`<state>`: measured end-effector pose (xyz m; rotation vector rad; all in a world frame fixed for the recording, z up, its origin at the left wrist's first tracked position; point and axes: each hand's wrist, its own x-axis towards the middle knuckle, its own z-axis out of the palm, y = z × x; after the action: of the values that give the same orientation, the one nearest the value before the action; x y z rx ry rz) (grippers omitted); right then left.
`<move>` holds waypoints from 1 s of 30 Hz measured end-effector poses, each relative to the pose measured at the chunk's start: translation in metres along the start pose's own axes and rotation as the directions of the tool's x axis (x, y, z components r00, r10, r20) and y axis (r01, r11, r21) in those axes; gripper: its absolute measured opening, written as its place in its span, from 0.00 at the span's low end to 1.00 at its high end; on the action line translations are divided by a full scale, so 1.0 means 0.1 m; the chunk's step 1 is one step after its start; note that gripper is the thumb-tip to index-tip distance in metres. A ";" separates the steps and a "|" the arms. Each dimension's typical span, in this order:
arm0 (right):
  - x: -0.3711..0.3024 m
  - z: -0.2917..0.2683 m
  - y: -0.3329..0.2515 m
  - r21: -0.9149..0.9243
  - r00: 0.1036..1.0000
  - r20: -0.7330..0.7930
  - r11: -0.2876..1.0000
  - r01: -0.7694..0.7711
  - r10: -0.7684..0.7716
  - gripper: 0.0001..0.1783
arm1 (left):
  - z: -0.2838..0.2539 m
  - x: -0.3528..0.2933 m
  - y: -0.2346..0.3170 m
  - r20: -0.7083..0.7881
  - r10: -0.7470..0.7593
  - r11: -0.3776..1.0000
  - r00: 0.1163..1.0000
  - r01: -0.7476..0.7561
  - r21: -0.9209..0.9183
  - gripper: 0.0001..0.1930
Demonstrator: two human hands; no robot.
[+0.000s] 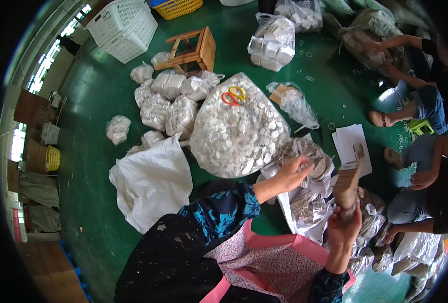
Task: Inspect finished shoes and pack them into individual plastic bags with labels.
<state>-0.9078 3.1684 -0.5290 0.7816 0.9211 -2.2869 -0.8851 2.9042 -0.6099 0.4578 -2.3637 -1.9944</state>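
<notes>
My right hand [345, 224] grips the lower end of a brown bundle of flat pieces [347, 184] that stands upright in it; its top is blurred. To its left, my left hand [294, 174] is held with the fingers drawn together above a clear plastic bag of brown-grey pieces [309, 151]. Whatever lies between those fingertips is too blurred to make out. Below the left hand, another clear bag with brown contents [309, 207] rests on white sheeting. A large clear sack of small white pieces [239, 134] stands farther left, with red-and-yellow-handled scissors [232, 96] on top.
White sheets of paper [352, 146] lie on the green floor beyond my right hand. Filled white bags [166, 106], a wooden stool [203, 50] and an empty-looking white sack [153, 182] are at left. Seated people [426, 171] work at right among more bags. White crates [123, 30] stand far back.
</notes>
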 end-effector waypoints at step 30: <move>1.55 -1.53 -0.28 -0.970 0.570 0.227 -0.133 0.202 -0.790 0.38 | 0.02 -0.28 0.20 0.641 -0.056 0.736 0.766 -0.402 0.545 0.32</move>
<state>-0.9851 3.2577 -0.7137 0.2078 3.0615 -1.1469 -0.8631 2.9154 -0.5864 -0.5691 -3.3296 -1.2551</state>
